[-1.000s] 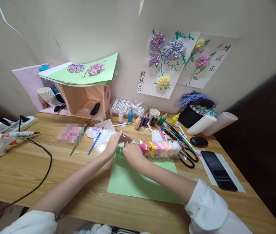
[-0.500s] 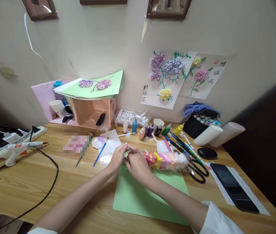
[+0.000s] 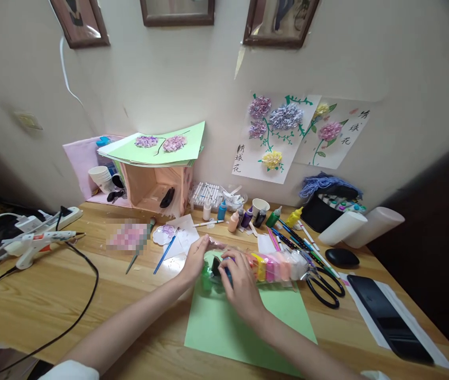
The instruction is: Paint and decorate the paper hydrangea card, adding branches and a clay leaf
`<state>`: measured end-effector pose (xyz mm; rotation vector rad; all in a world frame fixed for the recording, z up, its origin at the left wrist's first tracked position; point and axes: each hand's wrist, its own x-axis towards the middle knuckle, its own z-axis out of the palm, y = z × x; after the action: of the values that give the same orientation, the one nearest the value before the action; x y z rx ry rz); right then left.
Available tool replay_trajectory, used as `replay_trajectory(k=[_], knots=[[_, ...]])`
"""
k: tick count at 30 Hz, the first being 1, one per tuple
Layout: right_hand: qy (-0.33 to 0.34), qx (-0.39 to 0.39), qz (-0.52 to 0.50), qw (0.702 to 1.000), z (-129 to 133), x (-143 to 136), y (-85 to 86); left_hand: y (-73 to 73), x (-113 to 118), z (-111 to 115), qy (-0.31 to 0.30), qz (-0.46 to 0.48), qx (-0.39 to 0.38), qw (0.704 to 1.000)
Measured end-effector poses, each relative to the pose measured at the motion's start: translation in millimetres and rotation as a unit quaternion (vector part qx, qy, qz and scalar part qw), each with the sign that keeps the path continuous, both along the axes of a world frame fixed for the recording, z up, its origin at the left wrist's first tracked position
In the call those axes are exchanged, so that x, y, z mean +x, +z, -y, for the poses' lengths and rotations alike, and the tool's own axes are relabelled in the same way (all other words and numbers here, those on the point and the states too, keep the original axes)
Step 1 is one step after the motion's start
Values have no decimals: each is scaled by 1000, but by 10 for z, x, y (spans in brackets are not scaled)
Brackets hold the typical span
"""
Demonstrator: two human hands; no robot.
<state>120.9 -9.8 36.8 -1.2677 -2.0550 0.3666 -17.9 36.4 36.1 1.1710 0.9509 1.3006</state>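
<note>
Pinching a dark piece (image 3: pixel 216 265), the right hand (image 3: pixel 242 277) might rip the clear bag (image 3: pixel 271 267) if it yanks; can't tell what left hand (image 3: pixel 195 259) grips tbh

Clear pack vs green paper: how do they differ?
Shape: the clear pack is long and bulky; the green paper is flat.
Colour: the pack shows many colours inside; the paper is plain green.
Overlap: the pack hides part of the paper.
Shared: some green shows in each.
</note>
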Motion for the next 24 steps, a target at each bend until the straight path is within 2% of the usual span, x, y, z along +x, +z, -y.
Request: replay_trajectory(k=[6,10,14,18,21,24], knots=[[-23,-102,96,990,-125,-126,56,-18,48,-16,0,13,-9,1000],[-4,-156,162,974,-198,-286,197,3,68,20,8,0,8,1000],[17,-182,260,948,-193,-324,356,-9,78,45,19,-14,29,999],[9,-188,238,953,-166,-310,389,-30,86,47,39,-31,38,998],[-1,-175,189,966,-137,-294,308,-28,86,38,46,-52,39,997],[-15,-133,97,986,-79,-239,221,-15,73,18,52,-63,35,996]])
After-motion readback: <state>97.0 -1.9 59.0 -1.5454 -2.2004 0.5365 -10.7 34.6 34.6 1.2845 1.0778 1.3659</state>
